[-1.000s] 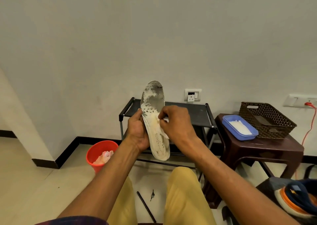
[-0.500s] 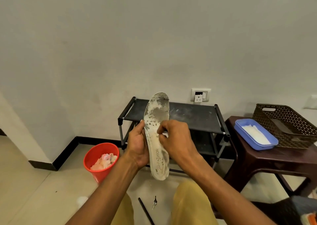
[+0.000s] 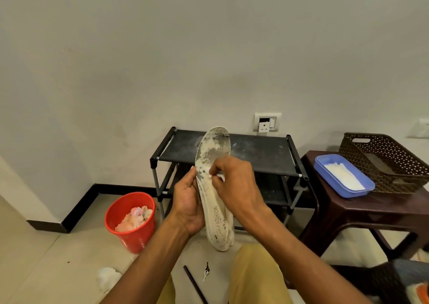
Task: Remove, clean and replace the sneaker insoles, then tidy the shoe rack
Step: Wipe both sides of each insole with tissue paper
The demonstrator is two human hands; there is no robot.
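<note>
A dirty white insole [image 3: 214,164] with grey stains and the word FASHION stands upright in front of me. My left hand [image 3: 188,201] grips its left edge near the middle. My right hand [image 3: 234,183] presses a small white wipe [image 3: 220,176] against the insole's face, fingers closed on it. Behind the insole stands the black shoe rack [image 3: 255,152], its top shelf dusty and bare.
A red bucket [image 3: 131,220] with used wipes sits on the floor at the left. A brown stool [image 3: 362,211] on the right carries a blue tray [image 3: 343,176] of white wipes and a brown woven basket [image 3: 383,162]. A key [image 3: 206,271], a black rod [image 3: 193,282] and a white scrap [image 3: 108,278] lie on the floor.
My head has tilted so the scene sits lower and further right. My right hand with the wipe has slid slightly up the insole. The left hand keeps its grip.
</note>
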